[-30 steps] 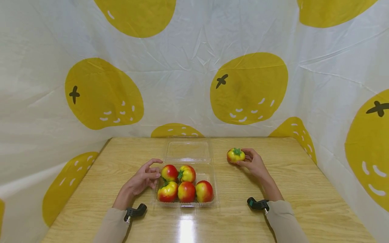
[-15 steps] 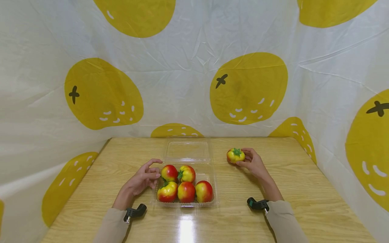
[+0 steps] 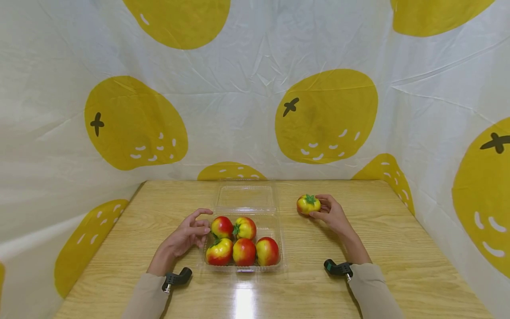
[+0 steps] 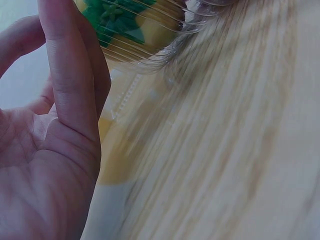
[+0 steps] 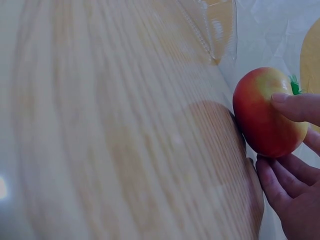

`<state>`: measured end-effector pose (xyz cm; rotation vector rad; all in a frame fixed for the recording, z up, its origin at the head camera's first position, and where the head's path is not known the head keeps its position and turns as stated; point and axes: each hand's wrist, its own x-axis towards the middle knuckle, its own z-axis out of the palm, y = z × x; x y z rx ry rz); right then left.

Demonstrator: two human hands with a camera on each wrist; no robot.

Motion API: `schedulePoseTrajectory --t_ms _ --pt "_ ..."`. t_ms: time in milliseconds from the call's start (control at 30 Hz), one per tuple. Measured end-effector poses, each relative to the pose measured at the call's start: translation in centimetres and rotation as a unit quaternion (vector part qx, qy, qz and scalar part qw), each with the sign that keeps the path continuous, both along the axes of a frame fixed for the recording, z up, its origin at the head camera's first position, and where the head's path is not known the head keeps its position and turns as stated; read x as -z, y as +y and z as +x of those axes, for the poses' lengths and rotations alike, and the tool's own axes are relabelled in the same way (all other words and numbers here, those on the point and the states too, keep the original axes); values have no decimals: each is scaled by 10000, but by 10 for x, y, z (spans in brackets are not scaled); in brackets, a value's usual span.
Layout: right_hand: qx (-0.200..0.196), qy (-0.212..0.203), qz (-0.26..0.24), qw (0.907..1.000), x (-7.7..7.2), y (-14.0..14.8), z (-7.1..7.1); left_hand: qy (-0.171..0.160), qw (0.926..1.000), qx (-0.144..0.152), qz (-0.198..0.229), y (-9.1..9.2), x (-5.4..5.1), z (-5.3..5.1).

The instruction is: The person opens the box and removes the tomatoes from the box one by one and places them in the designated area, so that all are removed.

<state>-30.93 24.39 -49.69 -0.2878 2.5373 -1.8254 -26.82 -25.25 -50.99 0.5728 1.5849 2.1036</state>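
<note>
The leaf-up fruit (image 3: 308,205) lies right of the clear box (image 3: 255,268), and I have its right side pinched in the nearer right hand (image 3: 333,217). On my feed the left hand (image 3: 187,234) sits loosely spread just left of the box.

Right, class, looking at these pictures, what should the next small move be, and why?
Probably the right grip should carry the held fruit left, toward the clear container's back right corner. The fingers are round that fruit, the five other fruits leave a gap in that corner, and the lid stands open.
</note>
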Motion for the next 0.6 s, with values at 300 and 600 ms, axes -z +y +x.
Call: schedulePoseTrajectory --t_ms 300,600 --pt "7 20 -8 10000 0 0 0 -1 10000 30 33 0 0 0" --pt "51 74 182 9998 -4 0 1 3 10000 77 17 -1 0 -1"
